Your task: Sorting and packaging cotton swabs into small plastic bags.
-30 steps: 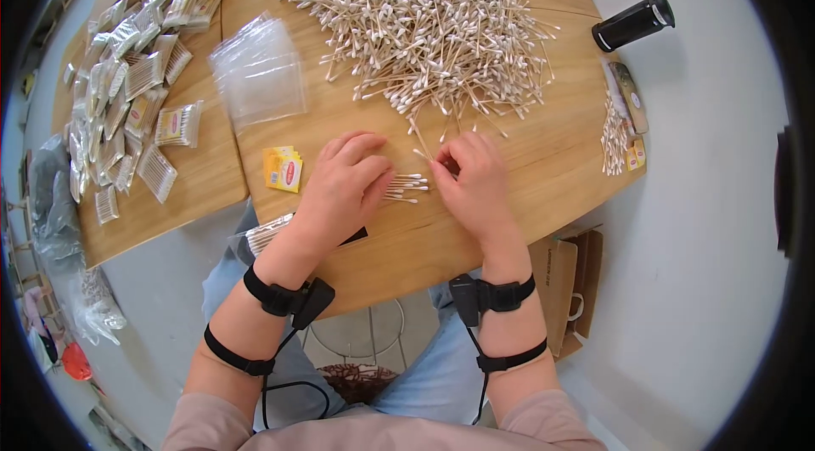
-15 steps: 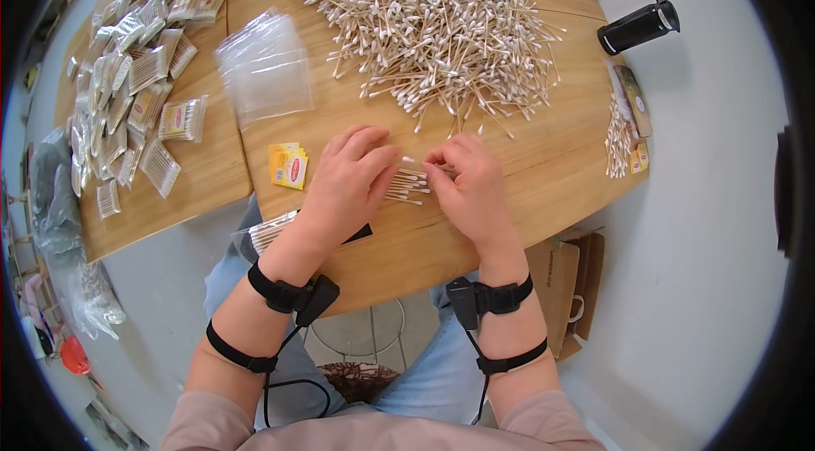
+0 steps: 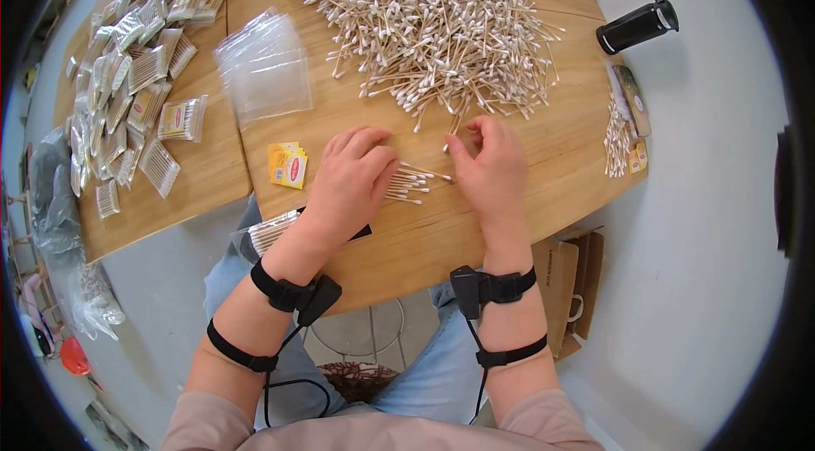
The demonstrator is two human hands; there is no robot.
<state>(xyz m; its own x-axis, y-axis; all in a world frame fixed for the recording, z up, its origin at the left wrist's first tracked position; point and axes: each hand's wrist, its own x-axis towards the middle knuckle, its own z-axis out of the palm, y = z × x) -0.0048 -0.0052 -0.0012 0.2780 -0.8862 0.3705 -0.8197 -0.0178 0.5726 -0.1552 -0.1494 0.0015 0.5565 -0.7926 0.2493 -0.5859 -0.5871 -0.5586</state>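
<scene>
My left hand [image 3: 350, 175] rests on the wooden table with its fingers curled over a small bunch of cotton swabs [image 3: 412, 185]. The swabs' white tips stick out to the right of it, while their other ends are hidden under the palm. My right hand [image 3: 494, 164] is just below the big pile of cotton swabs [image 3: 433, 22]. Its thumb and bent forefinger are apart, and the thumb tip is close to a single swab at the pile's lower edge. Yellow printed cards [image 3: 289, 166] lie left of my left hand.
Clear plastic bags [image 3: 267, 69] lie flat beside the pile. Filled swab packets [image 3: 140, 81] are heaped at the left. Under my left forearm is another swab packet [image 3: 267, 233]. A black bottle [image 3: 637, 26] and a few loose swabs [image 3: 617, 145] are at the right edge.
My right hand has moved up and right, away from the swabs by my left hand and toward the pile, its thumb and forefinger parting. My left hand has hardly moved.
</scene>
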